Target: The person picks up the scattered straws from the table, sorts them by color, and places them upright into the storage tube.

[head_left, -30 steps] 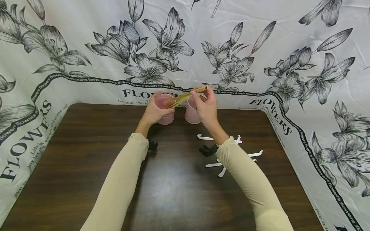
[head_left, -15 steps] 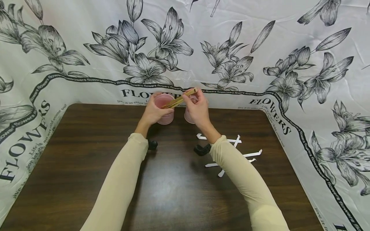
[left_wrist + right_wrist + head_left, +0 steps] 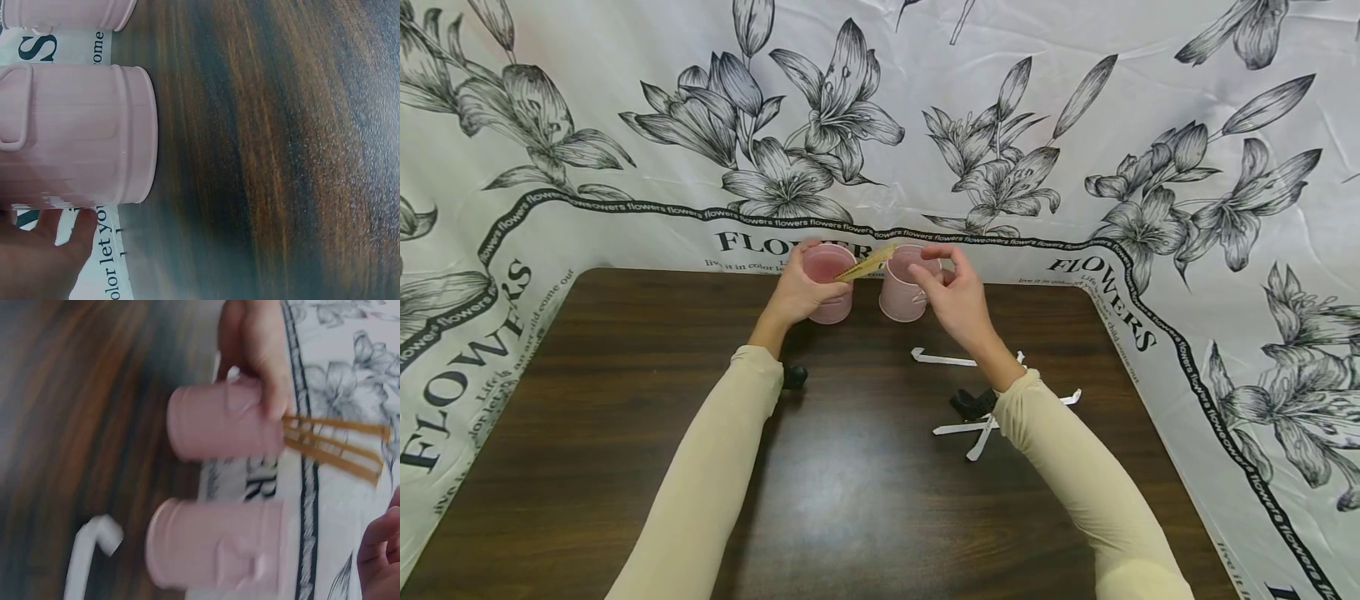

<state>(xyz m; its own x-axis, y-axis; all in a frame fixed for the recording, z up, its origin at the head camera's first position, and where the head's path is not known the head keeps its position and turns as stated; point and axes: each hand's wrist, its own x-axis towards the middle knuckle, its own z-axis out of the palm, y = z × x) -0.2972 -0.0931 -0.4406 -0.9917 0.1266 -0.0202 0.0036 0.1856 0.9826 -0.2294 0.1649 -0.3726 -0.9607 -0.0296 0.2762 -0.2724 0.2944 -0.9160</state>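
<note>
Yellow sticks (image 3: 867, 263): lower ends hidden in pink cup (image 3: 832, 309); head view, two o'clock from left grip (image 3: 800, 292), clasping cup. Right grip (image 3: 961, 302) free.

- Head: looks forward and down from above, the farthest back of the three, taking in the dark brown wood-grained table (image 3: 835, 500) and the white sheet printed with black flowers (image 3: 917, 167) behind it.
- Left wrist: close, turned sideways with the scene's top at left, facing the pink cylindrical cup (image 3: 78, 134) in the left hand (image 3: 44, 259).
- Right wrist: close, turned the other way, showing a second pink cup (image 3: 215, 545) beside the first.
- Head and right wrist share both cups and thin yellow sticks (image 3: 867, 263).
</note>
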